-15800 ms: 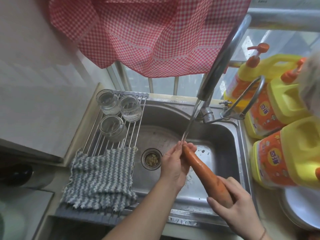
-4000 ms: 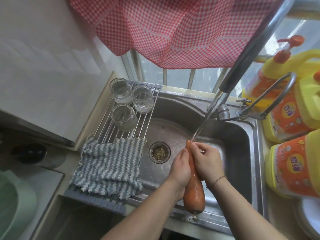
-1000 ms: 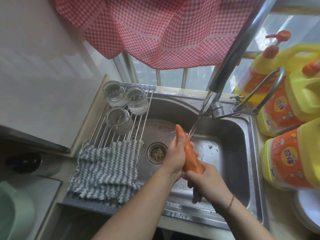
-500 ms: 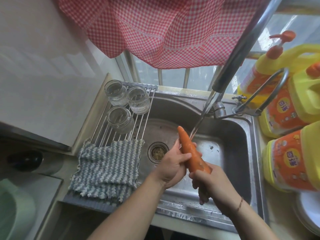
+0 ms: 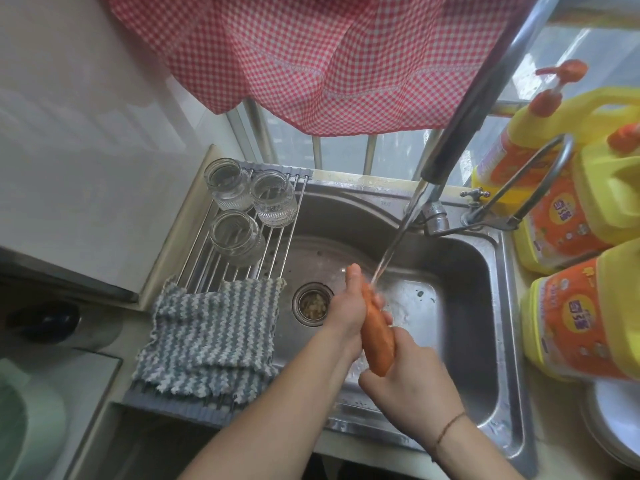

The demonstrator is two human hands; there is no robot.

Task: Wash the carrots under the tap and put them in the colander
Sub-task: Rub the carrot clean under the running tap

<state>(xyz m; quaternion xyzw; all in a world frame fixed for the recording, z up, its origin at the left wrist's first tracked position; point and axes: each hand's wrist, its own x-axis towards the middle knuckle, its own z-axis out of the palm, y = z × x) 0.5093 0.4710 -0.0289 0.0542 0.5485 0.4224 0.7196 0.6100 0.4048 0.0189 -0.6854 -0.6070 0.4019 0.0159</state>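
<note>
I hold one long orange carrot (image 5: 376,336) over the steel sink (image 5: 467,282), its thin end pointing away from me. My left hand (image 5: 349,306) wraps around the upper part and covers the tip. My right hand (image 5: 405,379) grips the thick lower end. A stream of water (image 5: 393,245) runs from the tap (image 5: 460,116) and lands on the carrot just beside my left fingers. A pale green rounded container (image 5: 24,420) at the bottom left edge may be the colander; I cannot tell.
A roll-up drying rack (image 5: 277,247) spans the sink's left side with three upturned glass jars (image 5: 235,233) and a grey striped cloth (image 5: 211,337). Yellow detergent jugs (image 5: 581,317) crowd the right counter. A red checked curtain (image 5: 311,57) hangs above. The drain strainer (image 5: 311,304) holds scraps.
My left hand has slid up the carrot and now covers its tip, which stuck out half a second ago. My right hand still holds the thick end.
</note>
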